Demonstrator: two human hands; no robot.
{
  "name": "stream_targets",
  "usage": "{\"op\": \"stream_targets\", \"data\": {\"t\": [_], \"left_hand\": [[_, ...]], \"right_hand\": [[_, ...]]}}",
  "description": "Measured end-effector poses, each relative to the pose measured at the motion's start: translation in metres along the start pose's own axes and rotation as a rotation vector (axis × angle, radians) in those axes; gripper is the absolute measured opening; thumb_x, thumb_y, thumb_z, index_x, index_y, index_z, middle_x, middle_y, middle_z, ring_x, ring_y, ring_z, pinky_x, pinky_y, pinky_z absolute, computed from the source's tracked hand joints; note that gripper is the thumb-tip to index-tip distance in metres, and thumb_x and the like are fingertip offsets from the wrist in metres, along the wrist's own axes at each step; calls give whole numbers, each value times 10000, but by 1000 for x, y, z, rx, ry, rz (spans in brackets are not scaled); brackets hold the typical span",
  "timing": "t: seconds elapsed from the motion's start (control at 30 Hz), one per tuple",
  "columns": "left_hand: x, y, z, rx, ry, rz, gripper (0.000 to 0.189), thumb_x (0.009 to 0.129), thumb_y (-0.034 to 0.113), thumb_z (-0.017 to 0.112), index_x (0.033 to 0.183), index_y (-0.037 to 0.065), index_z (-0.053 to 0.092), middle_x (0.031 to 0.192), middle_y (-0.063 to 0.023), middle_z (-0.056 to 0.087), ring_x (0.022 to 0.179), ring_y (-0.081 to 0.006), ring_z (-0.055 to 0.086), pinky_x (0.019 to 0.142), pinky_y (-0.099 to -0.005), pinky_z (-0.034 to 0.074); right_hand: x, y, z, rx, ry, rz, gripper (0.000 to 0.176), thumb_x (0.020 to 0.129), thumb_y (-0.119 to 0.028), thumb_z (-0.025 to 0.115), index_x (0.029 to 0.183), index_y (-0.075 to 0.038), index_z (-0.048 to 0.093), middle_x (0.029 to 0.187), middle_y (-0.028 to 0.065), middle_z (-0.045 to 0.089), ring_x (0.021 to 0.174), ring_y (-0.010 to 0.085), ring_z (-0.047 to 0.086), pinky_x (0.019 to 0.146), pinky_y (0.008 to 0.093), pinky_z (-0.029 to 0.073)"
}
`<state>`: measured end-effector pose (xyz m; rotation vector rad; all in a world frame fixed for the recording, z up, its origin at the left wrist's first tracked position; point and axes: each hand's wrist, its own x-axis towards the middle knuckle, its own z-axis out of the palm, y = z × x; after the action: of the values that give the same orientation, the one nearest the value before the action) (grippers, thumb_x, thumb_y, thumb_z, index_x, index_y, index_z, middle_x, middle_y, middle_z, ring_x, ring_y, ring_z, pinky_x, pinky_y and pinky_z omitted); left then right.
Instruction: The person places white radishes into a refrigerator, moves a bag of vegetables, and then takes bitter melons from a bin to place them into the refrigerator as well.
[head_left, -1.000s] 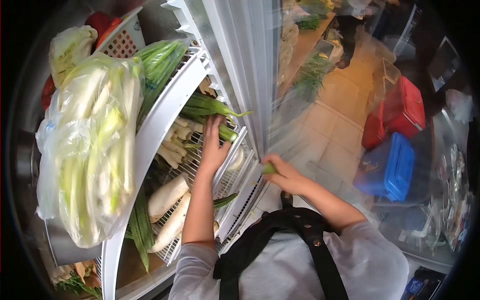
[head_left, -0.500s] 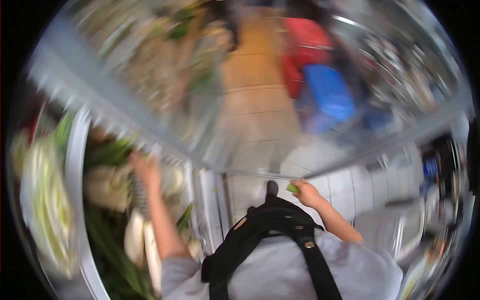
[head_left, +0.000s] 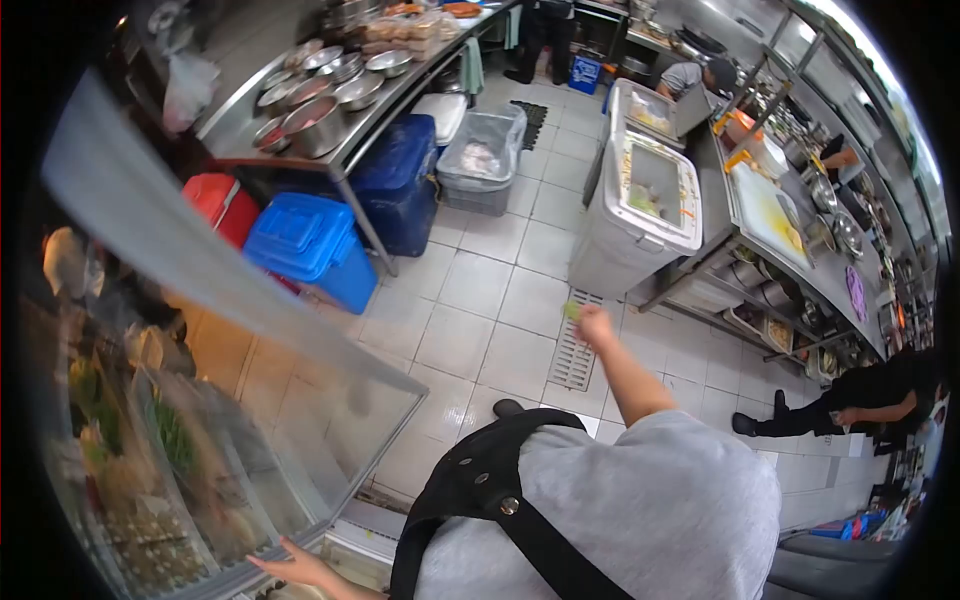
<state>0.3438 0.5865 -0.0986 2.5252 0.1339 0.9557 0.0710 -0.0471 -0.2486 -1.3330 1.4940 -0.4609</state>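
Note:
My right hand is stretched forward over the tiled floor, fingers closed on a small light-green piece of produce; its exact kind is not clear. At the lower left, my left hand has its fingers extended at the lower edge of a framed glass door. Nothing shows in that hand. Through and behind the glass, bunches of green vegetables and other produce appear. Below the left hand is part of the white cabinet edge.
Ahead stand a white wheeled bin with a clear lid, a grey tub and a blue cooler. A steel table holds metal bowls. A person in black is at the right; another bends near the back counter. A floor drain lies ahead.
My view has swung right, away from the produce drawer. My left hand has left the white radishes and is at the glass door; my right hand has reached forward, still holding the green piece.

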Motion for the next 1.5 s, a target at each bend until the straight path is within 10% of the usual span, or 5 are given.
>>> {"op": "stream_targets", "data": {"t": [0.13, 0.3, 0.67, 1.07, 1.5], "left_hand": [[-16, 95, 24, -113, -116, -53, 818, 792, 138, 670, 1441, 61, 177, 1466, -185, 236, 1340, -344, 251, 1091, -408, 214], [-36, 133, 51, -262, -171, -249, 840, 817, 62, 613, 1455, 76, 67, 1515, -142, 74, 1394, -269, 112, 1128, -356, 105], [-27, 120, -60, -184, -373, -277, 653, 777, 202, 656, 1366, 140, 382, 1333, -160, 451, 1212, -312, 450, 1007, -394, 366], [-103, -76, -317, 1168, 397, -636, 496, 738, 251, 665, 1155, 18, 536, 1193, -216, 513, 1111, -363, 477, 965, -454, 368], [-91, -172, -391, 437, 121, -1295, 844, 734, 660, 563, 1283, 24, 473, 1267, -207, 509, 1195, -334, 473, 979, -385, 384]], "right_hand": [[53, -84, -104, 1037, 35, -93, 723, 834, -383, 645, 1345, -93, 223, 1184, 150, 432, 961, 230, 529, 722, 397, 481], [85, -108, -57, 143, -298, -38, 300, 886, -299, 551, 1070, -68, 496, 733, 32, 530, 601, 179, 530, 525, 342, 479], [-242, -159, 241, -889, -2098, -723, 252, 881, -137, 544, 1099, -17, 580, 946, 69, 629, 826, 134, 590, 734, 259, 470], [-302, -189, 330, -946, -2111, -693, 412, 855, -80, 566, 1256, -62, 469, 1110, 74, 556, 961, 142, 501, 836, 270, 428], [-296, -189, 408, -1106, -1810, -632, 401, 852, -196, 585, 1221, -67, 497, 996, 37, 593, 854, 140, 557, 716, 296, 454]]}}
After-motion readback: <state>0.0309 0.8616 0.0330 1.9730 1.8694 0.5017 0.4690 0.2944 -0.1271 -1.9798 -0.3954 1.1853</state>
